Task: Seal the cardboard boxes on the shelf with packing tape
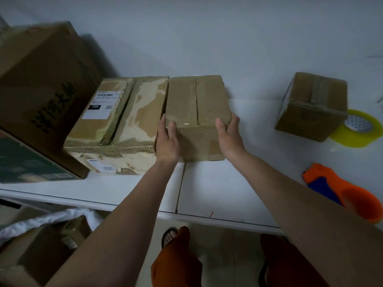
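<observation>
A small brown cardboard box (pixel 196 104) stands on the white shelf (pixel 238 187), its top flaps closed with a seam down the middle and glossy tape over the near edge. My left hand (pixel 167 139) grips its near left corner, thumb on top. My right hand (pixel 229 133) grips its near right corner, fingers curled over the top edge. A roll of yellowish packing tape (pixel 360 129) lies at the right. An orange and blue tape dispenser (pixel 339 189) lies near the shelf's front right.
A larger worn box with shipping labels (pixel 120 125) touches the held box's left side. A big tilted carton (pixel 41 79) and a green box (pixel 24 160) stand further left. A small taped box (pixel 313 104) sits at right. More boxes (pixel 45 249) lie below the shelf.
</observation>
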